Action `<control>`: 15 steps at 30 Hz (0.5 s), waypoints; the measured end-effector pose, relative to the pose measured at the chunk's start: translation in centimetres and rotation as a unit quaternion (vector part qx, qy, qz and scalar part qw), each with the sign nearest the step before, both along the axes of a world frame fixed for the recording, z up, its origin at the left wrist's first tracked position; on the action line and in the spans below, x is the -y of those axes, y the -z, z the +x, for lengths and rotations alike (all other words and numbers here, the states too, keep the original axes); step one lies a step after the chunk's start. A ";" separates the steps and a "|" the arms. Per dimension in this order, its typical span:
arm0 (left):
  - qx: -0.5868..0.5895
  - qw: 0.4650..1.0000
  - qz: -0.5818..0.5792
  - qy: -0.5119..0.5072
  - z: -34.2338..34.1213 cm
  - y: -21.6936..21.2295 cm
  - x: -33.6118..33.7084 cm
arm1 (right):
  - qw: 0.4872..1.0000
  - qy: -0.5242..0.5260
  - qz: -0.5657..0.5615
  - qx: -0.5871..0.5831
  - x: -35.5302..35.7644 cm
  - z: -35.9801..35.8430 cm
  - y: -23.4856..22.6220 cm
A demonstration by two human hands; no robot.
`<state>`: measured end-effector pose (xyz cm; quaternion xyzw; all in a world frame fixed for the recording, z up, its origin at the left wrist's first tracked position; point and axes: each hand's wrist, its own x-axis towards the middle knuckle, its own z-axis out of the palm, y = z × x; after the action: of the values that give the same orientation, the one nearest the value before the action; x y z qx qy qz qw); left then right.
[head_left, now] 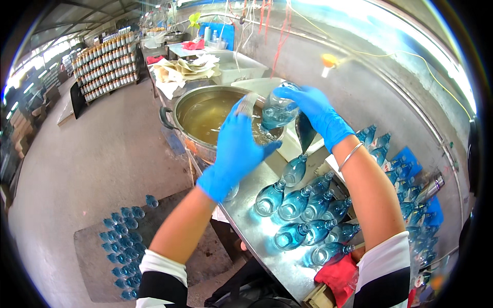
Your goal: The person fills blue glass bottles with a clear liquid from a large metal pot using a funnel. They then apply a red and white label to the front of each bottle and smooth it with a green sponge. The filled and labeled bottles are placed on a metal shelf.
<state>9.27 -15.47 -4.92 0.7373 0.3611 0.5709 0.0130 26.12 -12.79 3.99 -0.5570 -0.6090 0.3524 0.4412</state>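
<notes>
My right hand (308,105), in a blue glove, grips a clear blue plastic bottle (280,112), tilted at the right rim of a large metal pot (177,110) of yellowish liquid. My left hand (237,146), also gloved, is closed at the pot's near side around a small greyish, ribbed object (248,104); its kind is hard to make out. Below my right hand, a dark funnel-shaped piece (305,132) stands over the neck of an upright blue bottle (295,170). Several more blue bottles (294,205) stand close together on the metal table (257,179), beneath my right forearm.
Blue bottles (123,246) stand in rows on a dark board at lower left. More bottles (416,205) crowd the right wall. Behind the pot are paper sheets (179,72) and a white tub (239,66). A red cloth (339,277) lies at the table's near edge.
</notes>
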 end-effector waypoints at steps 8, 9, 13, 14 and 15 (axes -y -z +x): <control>0.038 0.966 -0.165 0.195 1.6 -2.1 -6.4 | 0.990 -0.038 0.108 0.088 -0.2 0.0 -0.3; 0.076 0.952 -0.187 0.228 1.6 -2.1 -6.2 | 0.994 -0.007 0.105 0.004 0.5 1.0 -0.2; 0.159 0.927 -0.260 0.220 1.2 -1.3 -6.4 | 0.994 0.060 0.080 -0.034 4.9 5.3 0.1; 0.160 0.931 -0.248 0.213 0.3 -1.4 -6.3 | 0.996 0.033 0.050 0.060 6.5 6.0 0.3; 0.163 0.934 -0.239 0.211 0.0 -1.1 -6.6 | 0.987 0.010 0.016 0.157 7.9 6.6 0.9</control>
<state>9.27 -8.83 -3.84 0.6681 0.3162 0.5646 0.3674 32.76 -20.70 3.12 -0.6048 -0.6703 0.2463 0.3525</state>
